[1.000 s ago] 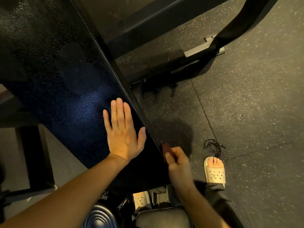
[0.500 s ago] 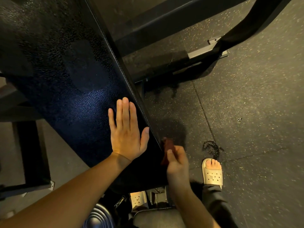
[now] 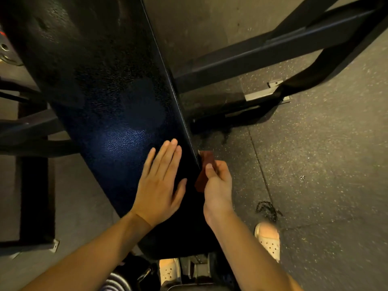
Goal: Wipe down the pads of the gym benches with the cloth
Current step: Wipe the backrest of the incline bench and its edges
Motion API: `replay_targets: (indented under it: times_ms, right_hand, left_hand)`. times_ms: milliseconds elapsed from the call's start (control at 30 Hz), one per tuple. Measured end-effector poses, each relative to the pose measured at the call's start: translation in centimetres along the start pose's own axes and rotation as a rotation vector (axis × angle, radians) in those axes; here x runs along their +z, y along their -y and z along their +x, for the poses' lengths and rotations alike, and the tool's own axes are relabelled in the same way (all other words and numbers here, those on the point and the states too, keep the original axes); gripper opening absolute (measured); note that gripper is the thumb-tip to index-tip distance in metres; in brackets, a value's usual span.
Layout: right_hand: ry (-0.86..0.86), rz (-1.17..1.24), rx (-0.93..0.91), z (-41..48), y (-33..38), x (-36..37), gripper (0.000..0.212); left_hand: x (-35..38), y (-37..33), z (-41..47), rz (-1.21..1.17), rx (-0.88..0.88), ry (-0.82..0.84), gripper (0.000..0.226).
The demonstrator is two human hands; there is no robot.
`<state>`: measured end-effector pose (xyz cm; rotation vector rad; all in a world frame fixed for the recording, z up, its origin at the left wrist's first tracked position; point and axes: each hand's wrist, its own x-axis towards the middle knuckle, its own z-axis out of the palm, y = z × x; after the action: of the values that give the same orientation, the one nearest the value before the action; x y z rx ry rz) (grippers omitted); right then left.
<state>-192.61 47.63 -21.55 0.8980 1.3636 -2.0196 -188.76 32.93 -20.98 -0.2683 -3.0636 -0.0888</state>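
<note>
Speckled rubber floor (image 3: 315,164) lies under a black bench pad (image 3: 109,114) that runs up the view. Left hand (image 3: 159,185) rests flat on the pad, fingers straight, while right hand (image 3: 218,181) pinches a reddish cloth (image 3: 204,171) against the pad's right edge.

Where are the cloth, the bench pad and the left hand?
cloth (image 3: 206,159): head view, on its upper end.
bench pad (image 3: 117,114): head view, middle of the top surface.
left hand (image 3: 159,185): head view, back of the hand.
</note>
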Motion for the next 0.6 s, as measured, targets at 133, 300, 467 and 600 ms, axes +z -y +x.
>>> replay_targets:
  times_ms: [133, 300, 467, 600]
  right_hand:
    - [0.054, 0.002, -0.111, 1.6, 3.6, 3.6, 0.022]
    - [0.067, 0.054, -0.148, 1.1, 5.6, 5.2, 0.018]
    - [0.213, 0.197, -0.145, -1.8, 9.2, 3.9, 0.027]
    - [0.308, 0.363, 0.034, -6.5, 11.5, 3.1, 0.028]
  left_hand:
    - [-2.6, 2.4, 0.3, 0.099, -0.193, 0.025, 0.095]
    - [-4.3, 3.0, 0.6, 0.064, -0.241, 0.15, 0.103]
    - [-7.2, 3.3, 0.6, -0.16, -0.22, 0.154, 0.08]
    - [-12.0, 3.0, 0.9, -0.605, -0.546, 0.073, 0.044]
